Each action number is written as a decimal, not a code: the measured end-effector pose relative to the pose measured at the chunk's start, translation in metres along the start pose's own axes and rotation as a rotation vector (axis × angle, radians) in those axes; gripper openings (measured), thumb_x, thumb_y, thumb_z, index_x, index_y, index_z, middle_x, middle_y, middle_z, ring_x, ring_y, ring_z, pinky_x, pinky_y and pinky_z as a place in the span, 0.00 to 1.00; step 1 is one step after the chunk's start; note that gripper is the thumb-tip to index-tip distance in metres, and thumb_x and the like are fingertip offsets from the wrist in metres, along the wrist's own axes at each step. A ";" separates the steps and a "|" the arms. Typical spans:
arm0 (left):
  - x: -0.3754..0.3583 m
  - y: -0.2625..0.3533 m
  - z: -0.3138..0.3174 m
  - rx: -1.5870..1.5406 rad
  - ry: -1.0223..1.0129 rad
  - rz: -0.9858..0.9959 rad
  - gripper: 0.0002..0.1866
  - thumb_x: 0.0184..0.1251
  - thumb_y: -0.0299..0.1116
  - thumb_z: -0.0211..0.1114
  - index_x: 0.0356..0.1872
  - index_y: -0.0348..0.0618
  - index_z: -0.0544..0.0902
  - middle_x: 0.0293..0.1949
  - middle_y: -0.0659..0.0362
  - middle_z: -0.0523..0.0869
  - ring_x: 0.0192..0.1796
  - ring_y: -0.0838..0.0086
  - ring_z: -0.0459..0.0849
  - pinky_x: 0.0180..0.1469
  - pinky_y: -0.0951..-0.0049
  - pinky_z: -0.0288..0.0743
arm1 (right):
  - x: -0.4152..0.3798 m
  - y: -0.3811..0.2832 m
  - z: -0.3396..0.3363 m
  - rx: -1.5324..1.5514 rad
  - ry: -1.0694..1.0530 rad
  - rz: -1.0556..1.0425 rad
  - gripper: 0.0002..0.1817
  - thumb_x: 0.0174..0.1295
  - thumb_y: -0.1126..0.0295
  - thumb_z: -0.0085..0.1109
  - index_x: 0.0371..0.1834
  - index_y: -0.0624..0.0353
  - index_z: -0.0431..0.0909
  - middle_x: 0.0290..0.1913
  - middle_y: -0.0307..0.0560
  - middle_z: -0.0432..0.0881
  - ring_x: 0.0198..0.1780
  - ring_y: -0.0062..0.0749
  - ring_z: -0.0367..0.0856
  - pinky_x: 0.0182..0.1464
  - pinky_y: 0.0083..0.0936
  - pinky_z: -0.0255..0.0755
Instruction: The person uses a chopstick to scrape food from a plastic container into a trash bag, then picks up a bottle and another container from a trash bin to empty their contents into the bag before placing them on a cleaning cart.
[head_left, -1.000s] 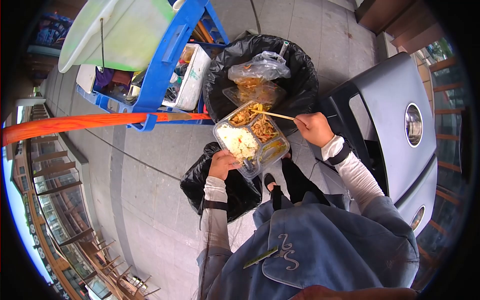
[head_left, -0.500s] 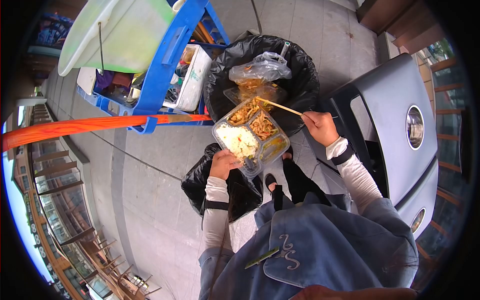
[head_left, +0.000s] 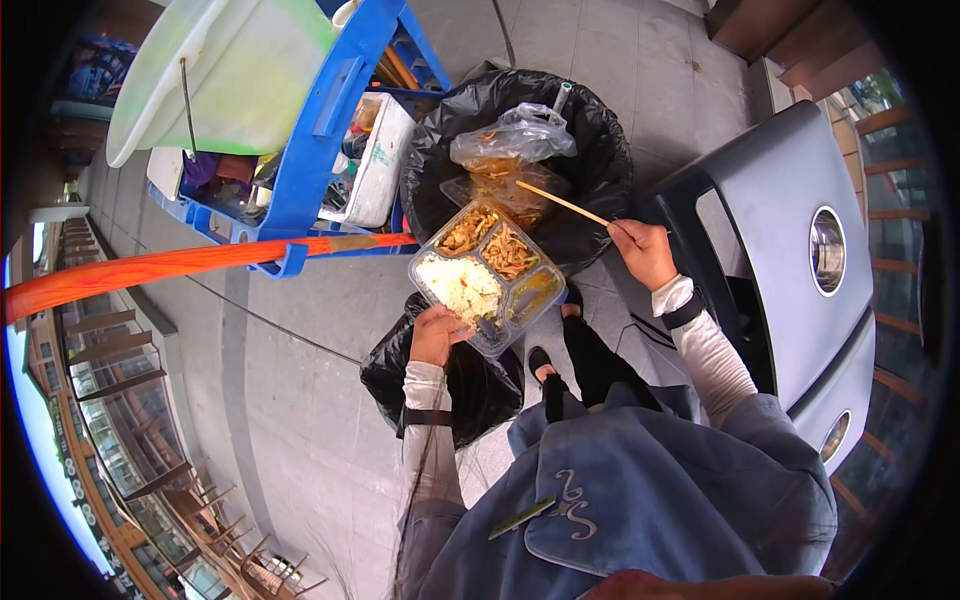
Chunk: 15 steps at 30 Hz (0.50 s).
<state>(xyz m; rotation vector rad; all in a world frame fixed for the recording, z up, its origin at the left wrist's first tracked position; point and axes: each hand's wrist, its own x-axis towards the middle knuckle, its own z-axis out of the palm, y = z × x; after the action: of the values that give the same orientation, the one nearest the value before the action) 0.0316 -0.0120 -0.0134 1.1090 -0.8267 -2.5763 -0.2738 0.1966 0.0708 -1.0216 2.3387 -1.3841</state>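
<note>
My left hand (head_left: 437, 335) grips the near corner of a clear plastic takeout container (head_left: 497, 345), fingers closed at its edge. White rice (head_left: 462, 288) fills one compartment; shredded food (head_left: 508, 252) and other cooked dishes lie in the rest. Between the fingers of my right hand (head_left: 643, 252) is a pair of wooden chopsticks (head_left: 565, 205), pointing up and left past the container's far edge. Just beyond, a bin lined with a black bag (head_left: 605, 130) holds a crumpled clear plastic bag (head_left: 515, 135) and more food-stained plastic. The container overlaps the bin's near rim in this view.
A second black bag (head_left: 385, 370) stands below my left hand. At left is a blue cart (head_left: 310, 150) with a pale green bucket (head_left: 225, 80), a white foam box (head_left: 385, 165) and an orange pole (head_left: 190, 265). A grey bin housing (head_left: 780, 200) stands at right.
The container has shifted slightly left and lies flatter. The chopstick tips have moved off the food and now point over the bin. My right hand has barely moved.
</note>
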 end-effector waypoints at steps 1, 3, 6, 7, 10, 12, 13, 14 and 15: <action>-0.004 0.002 0.003 0.070 0.020 0.041 0.09 0.58 0.26 0.52 0.36 0.30 0.74 0.35 0.46 0.80 0.37 0.57 0.83 0.39 0.53 0.80 | 0.000 0.006 -0.002 -0.016 0.018 0.028 0.07 0.54 0.72 0.57 0.30 0.65 0.78 0.22 0.56 0.76 0.24 0.43 0.79 0.24 0.25 0.68; -0.010 0.006 0.006 0.138 -0.036 0.137 0.12 0.62 0.28 0.50 0.37 0.25 0.72 0.37 0.43 0.80 0.37 0.55 0.83 0.36 0.59 0.82 | -0.002 0.011 -0.003 -0.031 0.038 0.057 0.07 0.55 0.72 0.57 0.30 0.65 0.78 0.22 0.56 0.76 0.24 0.44 0.79 0.25 0.25 0.68; -0.007 0.002 -0.007 0.112 0.077 0.090 0.11 0.53 0.23 0.57 0.39 0.37 0.76 0.38 0.43 0.79 0.41 0.48 0.81 0.40 0.39 0.75 | -0.010 0.003 0.002 0.023 -0.028 0.102 0.07 0.55 0.71 0.56 0.30 0.65 0.78 0.22 0.56 0.76 0.24 0.45 0.78 0.25 0.26 0.68; -0.007 -0.001 -0.010 0.112 0.080 0.089 0.11 0.53 0.23 0.57 0.39 0.37 0.76 0.38 0.43 0.79 0.41 0.48 0.81 0.40 0.39 0.75 | -0.013 -0.003 0.005 0.050 -0.071 0.082 0.07 0.55 0.71 0.56 0.30 0.65 0.78 0.22 0.56 0.76 0.24 0.46 0.77 0.25 0.26 0.67; -0.011 -0.005 -0.012 -0.060 -0.017 0.144 0.10 0.57 0.26 0.57 0.36 0.28 0.73 0.36 0.45 0.80 0.38 0.55 0.83 0.38 0.56 0.82 | -0.017 -0.011 0.014 0.086 -0.154 0.050 0.07 0.55 0.71 0.56 0.31 0.64 0.78 0.22 0.56 0.76 0.23 0.46 0.77 0.24 0.26 0.67; -0.013 -0.005 -0.007 -0.052 -0.035 0.179 0.11 0.55 0.25 0.57 0.38 0.28 0.73 0.37 0.46 0.80 0.39 0.56 0.82 0.39 0.56 0.81 | -0.019 -0.008 0.020 0.109 -0.181 0.014 0.07 0.55 0.71 0.56 0.31 0.64 0.78 0.21 0.55 0.76 0.23 0.46 0.77 0.24 0.27 0.68; -0.012 -0.002 -0.003 -0.053 -0.035 0.181 0.11 0.55 0.25 0.57 0.38 0.28 0.73 0.37 0.46 0.80 0.39 0.56 0.82 0.39 0.56 0.81 | -0.019 -0.006 0.022 0.097 -0.184 0.001 0.07 0.55 0.71 0.57 0.31 0.64 0.78 0.21 0.54 0.76 0.22 0.46 0.77 0.23 0.27 0.68; -0.011 0.001 0.001 0.025 0.010 0.106 0.11 0.55 0.24 0.57 0.38 0.28 0.73 0.37 0.47 0.80 0.38 0.57 0.83 0.39 0.57 0.82 | -0.020 -0.005 0.021 0.097 -0.186 -0.001 0.07 0.55 0.71 0.57 0.31 0.64 0.78 0.21 0.54 0.76 0.22 0.46 0.77 0.23 0.27 0.68; -0.011 0.003 0.004 0.101 0.056 0.029 0.11 0.54 0.23 0.56 0.39 0.28 0.73 0.37 0.48 0.80 0.38 0.58 0.83 0.38 0.58 0.82 | -0.019 -0.005 0.021 0.076 -0.197 0.001 0.07 0.55 0.71 0.57 0.31 0.64 0.79 0.21 0.54 0.76 0.22 0.45 0.77 0.23 0.27 0.68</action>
<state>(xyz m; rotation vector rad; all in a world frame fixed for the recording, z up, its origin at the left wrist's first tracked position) 0.0363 -0.0082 -0.0029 1.1820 -0.9619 -2.4922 -0.2466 0.1939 0.0615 -1.0821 2.1292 -1.2968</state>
